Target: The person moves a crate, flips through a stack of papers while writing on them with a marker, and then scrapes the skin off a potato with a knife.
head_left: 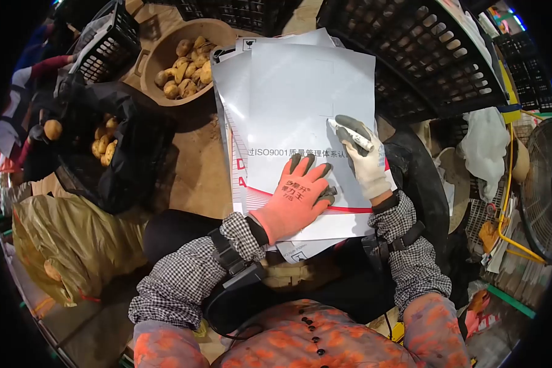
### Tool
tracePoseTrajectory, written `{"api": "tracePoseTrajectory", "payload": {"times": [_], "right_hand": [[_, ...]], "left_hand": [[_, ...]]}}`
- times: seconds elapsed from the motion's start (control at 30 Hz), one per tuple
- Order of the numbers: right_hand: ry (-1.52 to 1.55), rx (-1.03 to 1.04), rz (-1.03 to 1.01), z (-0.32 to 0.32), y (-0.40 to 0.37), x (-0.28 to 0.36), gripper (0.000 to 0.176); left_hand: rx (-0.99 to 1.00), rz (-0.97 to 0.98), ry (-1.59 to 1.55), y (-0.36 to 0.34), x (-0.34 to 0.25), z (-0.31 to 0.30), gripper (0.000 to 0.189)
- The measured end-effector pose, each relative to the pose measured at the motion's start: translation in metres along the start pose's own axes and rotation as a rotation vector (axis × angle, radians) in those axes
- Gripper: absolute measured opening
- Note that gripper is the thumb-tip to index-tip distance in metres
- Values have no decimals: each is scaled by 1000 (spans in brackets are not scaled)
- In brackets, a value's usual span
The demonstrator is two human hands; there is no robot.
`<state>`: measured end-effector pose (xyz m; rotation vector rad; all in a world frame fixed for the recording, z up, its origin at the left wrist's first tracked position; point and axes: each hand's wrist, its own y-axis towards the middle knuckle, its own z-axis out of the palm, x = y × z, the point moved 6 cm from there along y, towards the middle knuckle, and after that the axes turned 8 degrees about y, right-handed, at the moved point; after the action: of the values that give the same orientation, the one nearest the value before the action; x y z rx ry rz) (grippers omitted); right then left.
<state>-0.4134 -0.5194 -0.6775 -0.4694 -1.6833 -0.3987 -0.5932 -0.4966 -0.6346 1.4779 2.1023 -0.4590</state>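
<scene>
My left hand (295, 195), in an orange rubber-coated glove, lies flat with its fingers extended on the lower part of a large white printed sheet (300, 80). The sheet tops a loose stack and carries red and black print. In a white glove with grey fingertips, my right hand (363, 156) is closed around a white marker (352, 135). The marker slants up to the left, its tip over the right side of the sheet. The palm side of that grip is hidden.
A brown tub (153, 64) of potatoes (187, 70) stands beyond the stack. Black crates (405, 43) rise at the upper right. At left are a black bag (126, 165) with potatoes, a yellowish plastic bag (73, 239), and another person's gloved hand (37, 133) near a potato.
</scene>
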Motion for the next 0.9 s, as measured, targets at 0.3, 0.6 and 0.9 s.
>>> {"api": "tracePoseTrajectory", "payload": {"times": [0.3,0.6,0.9], "right_hand": [[-234,7,-149,-3,-11,11,32],[-248,21,-163,0,-6,30,33],[-106,-67,-8,-15,-12,-10,38]], "left_hand": [[20,-6,20,-4,5,12,28],[32,-1,20,-5,3,12,30],[38,-4,27,-9,-1,12,30]]}}
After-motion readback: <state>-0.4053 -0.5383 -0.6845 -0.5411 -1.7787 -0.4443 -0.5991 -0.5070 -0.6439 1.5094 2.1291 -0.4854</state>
